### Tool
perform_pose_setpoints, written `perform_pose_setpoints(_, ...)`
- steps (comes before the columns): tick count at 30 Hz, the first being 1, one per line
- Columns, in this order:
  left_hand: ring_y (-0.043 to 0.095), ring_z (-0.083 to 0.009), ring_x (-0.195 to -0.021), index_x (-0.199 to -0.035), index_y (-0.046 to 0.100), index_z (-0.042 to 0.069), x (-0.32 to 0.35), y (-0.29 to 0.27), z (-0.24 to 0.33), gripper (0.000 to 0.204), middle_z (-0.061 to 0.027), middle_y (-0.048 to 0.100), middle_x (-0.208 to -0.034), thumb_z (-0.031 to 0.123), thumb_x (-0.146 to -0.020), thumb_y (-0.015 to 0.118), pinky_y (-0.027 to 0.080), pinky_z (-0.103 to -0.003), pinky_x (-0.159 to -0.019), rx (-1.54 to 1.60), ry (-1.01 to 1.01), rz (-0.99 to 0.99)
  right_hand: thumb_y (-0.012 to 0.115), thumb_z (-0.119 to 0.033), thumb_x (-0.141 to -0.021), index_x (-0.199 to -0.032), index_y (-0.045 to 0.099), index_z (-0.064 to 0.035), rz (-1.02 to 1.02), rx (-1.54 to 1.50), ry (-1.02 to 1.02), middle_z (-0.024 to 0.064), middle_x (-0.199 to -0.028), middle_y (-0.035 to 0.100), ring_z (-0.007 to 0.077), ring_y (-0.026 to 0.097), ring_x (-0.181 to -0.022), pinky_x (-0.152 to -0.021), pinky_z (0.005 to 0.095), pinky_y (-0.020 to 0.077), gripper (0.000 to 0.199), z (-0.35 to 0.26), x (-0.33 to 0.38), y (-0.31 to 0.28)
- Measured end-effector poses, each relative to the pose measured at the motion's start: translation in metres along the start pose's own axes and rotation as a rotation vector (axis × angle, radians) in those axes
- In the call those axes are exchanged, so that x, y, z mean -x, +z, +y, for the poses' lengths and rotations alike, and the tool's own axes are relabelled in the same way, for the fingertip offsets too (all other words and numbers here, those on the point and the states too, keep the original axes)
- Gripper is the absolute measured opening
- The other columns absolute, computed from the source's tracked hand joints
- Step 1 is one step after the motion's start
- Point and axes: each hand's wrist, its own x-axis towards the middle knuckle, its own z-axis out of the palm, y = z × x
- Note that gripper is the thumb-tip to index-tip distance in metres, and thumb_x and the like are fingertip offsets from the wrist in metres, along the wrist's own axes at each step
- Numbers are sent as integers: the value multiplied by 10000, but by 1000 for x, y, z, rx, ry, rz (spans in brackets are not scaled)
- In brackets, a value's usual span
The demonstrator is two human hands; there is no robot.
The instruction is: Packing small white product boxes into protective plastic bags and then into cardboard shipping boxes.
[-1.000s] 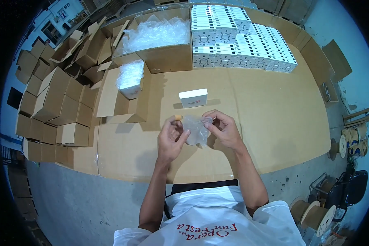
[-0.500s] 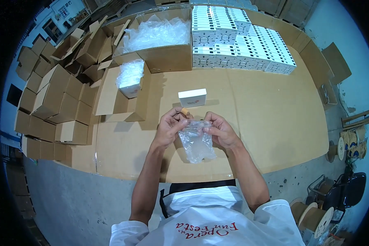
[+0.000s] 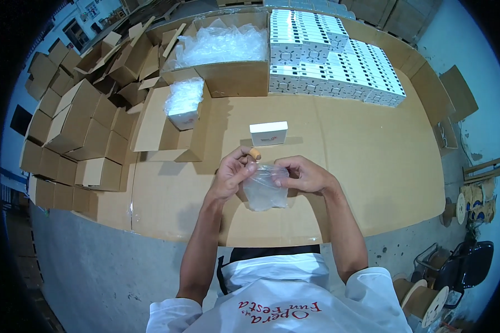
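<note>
Two hands meet over the near middle of the cardboard-covered surface, and between them hangs a small clear plastic bag; the left hand pinches the bag's upper edge at about ten o'clock of the bag, thumb and forefinger closed on the film, with a small tan piece showing at its fingertips, though whether that is a fingertip cover or a loose part is hard to tell at this size; the right hand grips the upper edge at about two o'clock, fingers curled narrow onto the plastic.

By its look the bag is very light, limp and thin; it sags and wrinkles below the grip, so it will not keep any shape of its own; the film is likely slick, and the two layers probably cling together. The mouth edge, where both hands already have it, seems the sensible place to hold; a pinch on each side keeps it spread, while a grab at the belly would only crumple it. It should tolerate squeezing but could tear if pulled hard.

At twelve o'clock from the hands a small white box lies on the surface; at eleven o'clock an open carton holds more bags; stacked white boxes fill the far edge at one o'clock.
</note>
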Motion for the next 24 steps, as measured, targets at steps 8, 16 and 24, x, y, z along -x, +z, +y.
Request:
perform_pose_setpoints(8,546,-227,-1244,-1465,300,-1,30,26,-17,830,-147,519,-1319,25,-804,802,526,-377,-987,-489,23,186,730,-86,-898,-988,693,2,168,-66,-114,7,-876,579,103,527,-849,-761,285,434,132,2,-3,3)
perform_pose_setpoints(16,642,-184,-1048,-1415,393,-9,23,28,-2,694,-134,616,-1192,-3,-831,768,586,-319,-736,-413,-287,182,764,-91,-814,-1034,707,-31,360,404,-380,37,-845,514,158,494,-766,-676,301,403,235,-14,-1,-7)
perform_pose_setpoints(24,636,-160,-1038,-1343,507,0,21,31,-3,561,-82,645,-1151,55,-850,769,530,-320,-907,-536,-137,230,718,17,-789,-1187,649,-69,857,873,-478,98,-1169,627,301,604,-1037,-869,417,516,413,-32,-30,-23)
